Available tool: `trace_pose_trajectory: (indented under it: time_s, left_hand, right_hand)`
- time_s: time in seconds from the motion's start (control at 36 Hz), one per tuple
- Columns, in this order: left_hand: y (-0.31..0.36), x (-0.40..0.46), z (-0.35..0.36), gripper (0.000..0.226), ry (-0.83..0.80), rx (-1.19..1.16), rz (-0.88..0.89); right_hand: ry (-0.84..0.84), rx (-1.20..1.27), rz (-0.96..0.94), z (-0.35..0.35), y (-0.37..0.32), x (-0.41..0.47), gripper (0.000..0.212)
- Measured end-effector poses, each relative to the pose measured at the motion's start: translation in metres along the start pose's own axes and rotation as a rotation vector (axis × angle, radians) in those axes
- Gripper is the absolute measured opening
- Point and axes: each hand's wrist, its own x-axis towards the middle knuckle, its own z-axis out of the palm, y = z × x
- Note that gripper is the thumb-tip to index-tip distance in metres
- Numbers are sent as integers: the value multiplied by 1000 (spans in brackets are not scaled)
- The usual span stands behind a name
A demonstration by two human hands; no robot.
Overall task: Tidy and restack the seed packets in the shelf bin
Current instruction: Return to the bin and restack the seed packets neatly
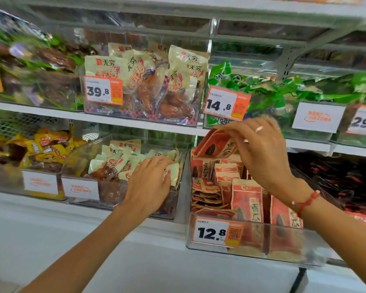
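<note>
Red and brown seed packets (246, 199) fill a clear shelf bin (283, 240) on the lower shelf at the right, some upright, some lying flat in a stack at its left. My right hand (260, 153) pinches the top edge of one seed packet (215, 144) lifted above the back of the bin. My left hand (150, 182) rests with spread fingers on cream snack packets (123, 159) in the neighbouring bin to the left.
A 12.8 price tag (218, 233) hangs on the seed bin's front. Above it sit bins of green packets (262, 89) and cream chicken packs (144, 81). Yellow snacks (44, 149) lie at far left, dark packets (336, 178) at far right.
</note>
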Motion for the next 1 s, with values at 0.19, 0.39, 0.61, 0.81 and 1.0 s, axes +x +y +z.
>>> trace_pose_trajectory:
  time_s: [0.19, 0.39, 0.61, 0.81, 1.0]
  left_hand:
    - [60, -36, -49, 47, 19, -585, -51]
    - [86, -64, -42, 44, -54, -772, -34]
    - [84, -90, -36, 24, -146, -932, -211]
    - [86, -90, -32, 18, -309, -1081, -467]
    - [81, -93, -37, 24, -364, -1086, -511]
  right_hand:
    - [151, 294, 242, -57, -32, -15, 16]
    - [146, 526, 377, -76, -61, -43, 16]
    - [-163, 947, 870, -72, -63, -79, 35]
    - [-432, 1195, 1104, -63, -65, -87, 10]
    - [-451, 1165, 1052, -62, -67, -88, 12]
